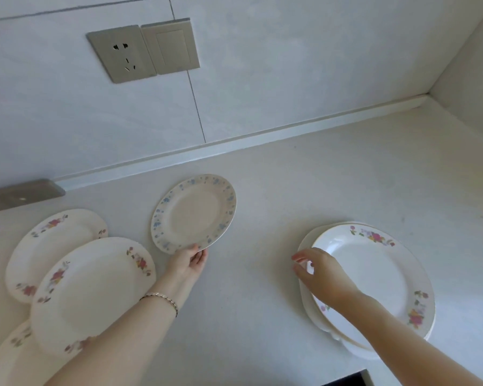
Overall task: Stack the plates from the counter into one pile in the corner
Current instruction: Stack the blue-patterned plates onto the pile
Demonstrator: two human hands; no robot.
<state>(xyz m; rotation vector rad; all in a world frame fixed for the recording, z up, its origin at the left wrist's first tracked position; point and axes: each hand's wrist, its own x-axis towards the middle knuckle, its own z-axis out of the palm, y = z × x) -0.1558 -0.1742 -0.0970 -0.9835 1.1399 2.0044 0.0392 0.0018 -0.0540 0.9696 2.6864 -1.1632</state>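
A blue-flowered plate (194, 213) lies in the middle of the counter, and my left hand (190, 260) grips its near rim. To the right sits a pile of plates (374, 277) topped by a white plate with red flowers. My right hand (318, 271) rests on the pile's left rim, fingers spread over the edge. On the left lie three red-flowered plates: one farther back (48, 246), one overlapping it in front (92, 291), and one at the lower left edge (11, 355), partly hidden by my left arm.
The wall (262, 79) behind the counter carries a socket (122, 52) and a switch (170, 45). A side wall (471, 65) forms a corner at the far right. A metal strip (20, 193) lies at the left, a dark edge (346, 381) at the bottom.
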